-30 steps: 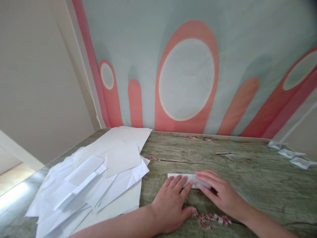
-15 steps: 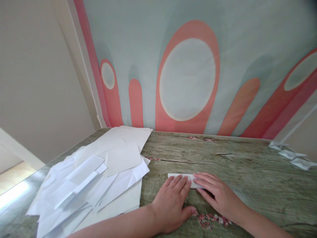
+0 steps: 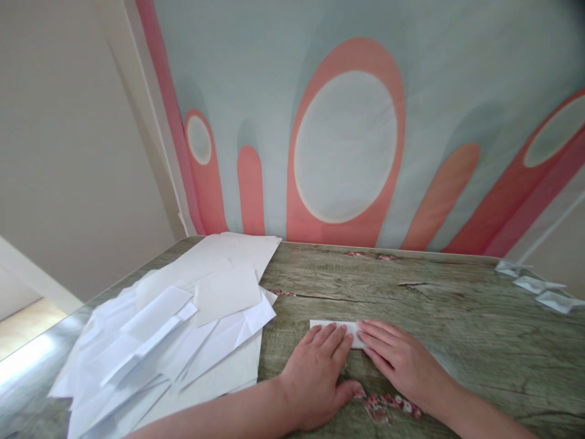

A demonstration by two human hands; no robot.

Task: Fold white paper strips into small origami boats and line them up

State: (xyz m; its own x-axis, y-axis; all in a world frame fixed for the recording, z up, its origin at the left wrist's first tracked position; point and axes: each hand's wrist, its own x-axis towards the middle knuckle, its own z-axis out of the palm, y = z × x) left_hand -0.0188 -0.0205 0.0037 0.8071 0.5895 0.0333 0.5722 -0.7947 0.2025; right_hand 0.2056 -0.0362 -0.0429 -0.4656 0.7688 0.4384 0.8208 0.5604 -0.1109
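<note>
A narrow folded strip of white paper [image 3: 354, 335] lies on the wood-patterned table in front of me. My left hand [image 3: 317, 372] rests flat over its left part, fingers stretched out and thumb apart on the table. Over the strip's right end lies my right hand [image 3: 395, 356], palm down, its fingers extended close together and their tips pressing on the paper. The right thumb is hidden, and both hands cover much of the strip.
A loose heap of white paper sheets and folded pieces [image 3: 183, 329] spreads over the table's left side. Several small folded white paper pieces [image 3: 539, 285] sit in a row near the right edge. Behind the wood-patterned table [image 3: 448, 305] stands a patterned backdrop [image 3: 429, 122].
The fingers of my right hand have drawn closer together and flattened over the strip's right end. My left hand and the paper heap stay where they were.
</note>
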